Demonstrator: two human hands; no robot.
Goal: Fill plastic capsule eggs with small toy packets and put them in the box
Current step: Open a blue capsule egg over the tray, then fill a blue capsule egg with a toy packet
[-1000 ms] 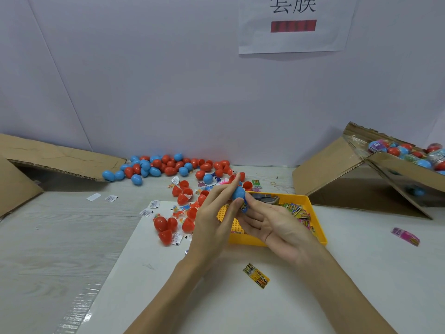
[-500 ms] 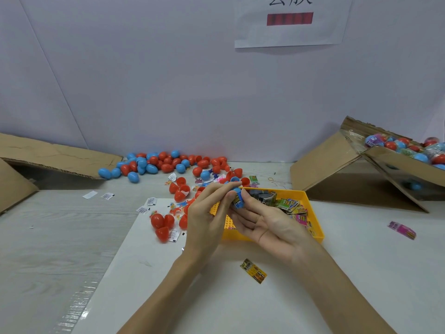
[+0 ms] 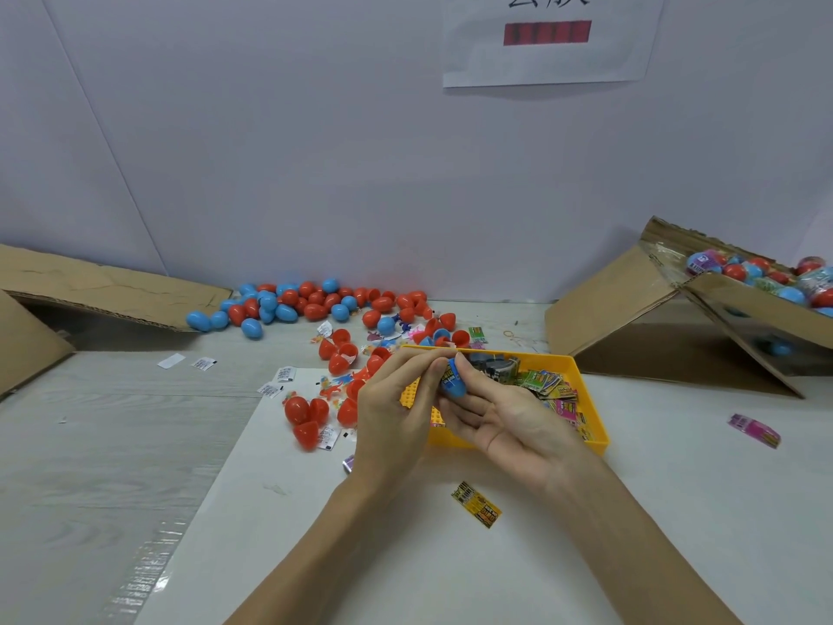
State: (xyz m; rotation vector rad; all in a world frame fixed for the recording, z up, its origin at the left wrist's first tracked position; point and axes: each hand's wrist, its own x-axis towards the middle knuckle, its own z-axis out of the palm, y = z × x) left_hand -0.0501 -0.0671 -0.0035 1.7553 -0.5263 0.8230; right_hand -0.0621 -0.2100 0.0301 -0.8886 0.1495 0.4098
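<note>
A blue egg half (image 3: 452, 382) with a printed toy packet in its mouth is held between both hands above the yellow tray (image 3: 590, 412). My right hand (image 3: 505, 421) cradles the half from below with its thumb on top. My left hand (image 3: 396, 412) pinches at the half's left end with its fingertips. The tray holds several small toy packets (image 3: 547, 386). The cardboard box (image 3: 739, 309) at the right holds several filled eggs (image 3: 762, 275).
Loose red and blue egg halves (image 3: 311, 304) lie along the back wall and left of the tray. One yellow packet (image 3: 476, 504) lies near my forearms, a pink packet (image 3: 753, 429) at the right. Cardboard flaps (image 3: 90, 286) sit at the far left.
Both hands have stayed together over the tray, working the packet into the blue half. The half has turned so its open end with the packet faces me.
</note>
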